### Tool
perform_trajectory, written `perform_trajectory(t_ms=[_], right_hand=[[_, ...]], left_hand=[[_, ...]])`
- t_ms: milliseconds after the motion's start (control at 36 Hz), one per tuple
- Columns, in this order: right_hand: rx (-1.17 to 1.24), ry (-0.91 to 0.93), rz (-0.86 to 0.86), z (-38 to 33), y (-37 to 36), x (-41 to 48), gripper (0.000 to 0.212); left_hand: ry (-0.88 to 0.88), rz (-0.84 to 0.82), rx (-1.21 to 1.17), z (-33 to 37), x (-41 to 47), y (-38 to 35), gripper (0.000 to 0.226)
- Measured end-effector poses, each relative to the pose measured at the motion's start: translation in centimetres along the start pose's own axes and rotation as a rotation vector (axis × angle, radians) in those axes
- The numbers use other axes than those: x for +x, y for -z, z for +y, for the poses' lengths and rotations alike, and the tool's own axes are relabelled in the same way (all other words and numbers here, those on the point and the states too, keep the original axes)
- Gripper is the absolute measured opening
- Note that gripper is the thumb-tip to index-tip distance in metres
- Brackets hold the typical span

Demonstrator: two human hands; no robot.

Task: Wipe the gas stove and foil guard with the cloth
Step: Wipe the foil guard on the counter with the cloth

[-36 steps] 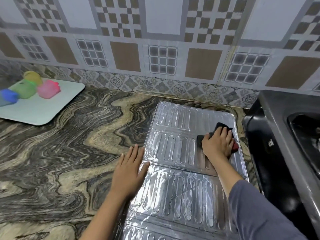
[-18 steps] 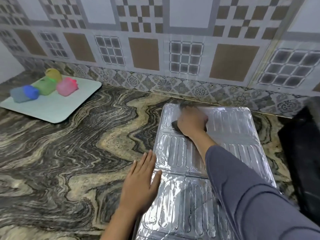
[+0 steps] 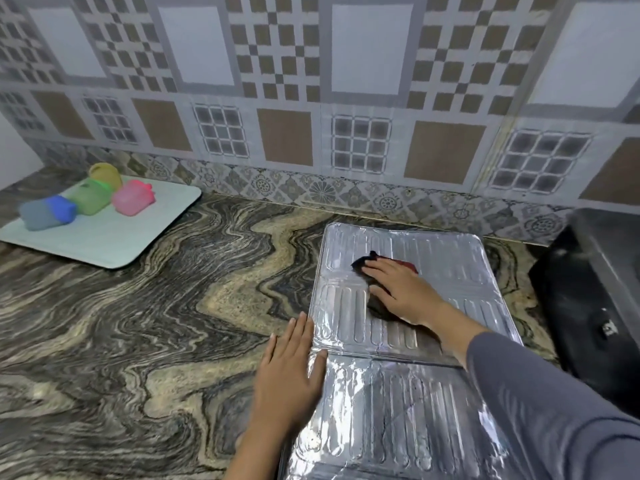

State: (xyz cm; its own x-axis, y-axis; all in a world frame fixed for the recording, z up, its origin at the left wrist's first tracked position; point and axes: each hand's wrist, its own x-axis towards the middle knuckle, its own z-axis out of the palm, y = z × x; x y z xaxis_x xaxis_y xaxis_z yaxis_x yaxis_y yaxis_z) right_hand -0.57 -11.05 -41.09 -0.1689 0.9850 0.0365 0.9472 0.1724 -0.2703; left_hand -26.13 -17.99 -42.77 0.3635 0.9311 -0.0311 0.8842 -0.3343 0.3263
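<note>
Flat and released, my right grip point(image 3: 401, 292) presses the dark cloth point(image 3: 362, 263) onto the far panel of the foil guard point(image 3: 450, 268), which lies on the worktop point(image 3: 138, 323). I see my left grip point(image 3: 294, 368), likewise spread flat, pinning the guard's left edge.

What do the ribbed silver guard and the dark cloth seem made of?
Ribbed silver guard: probably thin aluminium foil; mirror-shiny, crinkled, embossed ribs. Dark cloth: apparently soft fabric, matte; it bunches under the right hand.

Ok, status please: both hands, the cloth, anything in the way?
Left hand flat across foil guard left edge. Right hand flat, pressing cloth on far panel. Nothing else on the guard.
</note>
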Motion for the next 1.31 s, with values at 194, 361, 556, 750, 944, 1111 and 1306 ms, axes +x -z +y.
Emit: perform_trajectory(t_ms=[194,361,556,750,944,1111,1306], right_hand=[[0.007,-0.615,0.209,1.6,-0.1,-5.4,0.048],[0.018,-0.730,0.204,0.0,-0.6,-6.9,0.049],[0.056,-0.806,0.208,-0.9,-0.4,-6.7,0.048],[0.100,-0.979,0.247,-4.3,-1.1,-5.2,0.053],[0.108,-0.726,0.114,-9.3,-2.7,-1.4,0.060],[0.060,-0.190,-0.026,-9.8,-2.8,-1.1,0.056],[0.000,0.028,-0.146,-5.2,-0.6,-4.7,0.055]], left_hand=[[-0.006,-0.007,-0.019,-0.1,0.0,-0.1,0.062],[-0.032,-0.032,-0.069,-0.4,0.1,0.2,0.071],[-0.069,-0.168,-0.198,-1.2,0.9,2.4,0.061],[-0.125,-0.065,-0.091,-1.3,-2.9,0.4,0.067],[-0.115,-0.035,-0.047,-1.4,-2.8,-0.4,0.079],[-0.099,-0.018,-0.017,-1.2,-3.0,-0.3,0.077],[-0.091,-0.019,-0.016,-1.1,-3.1,-0.4,0.065]])
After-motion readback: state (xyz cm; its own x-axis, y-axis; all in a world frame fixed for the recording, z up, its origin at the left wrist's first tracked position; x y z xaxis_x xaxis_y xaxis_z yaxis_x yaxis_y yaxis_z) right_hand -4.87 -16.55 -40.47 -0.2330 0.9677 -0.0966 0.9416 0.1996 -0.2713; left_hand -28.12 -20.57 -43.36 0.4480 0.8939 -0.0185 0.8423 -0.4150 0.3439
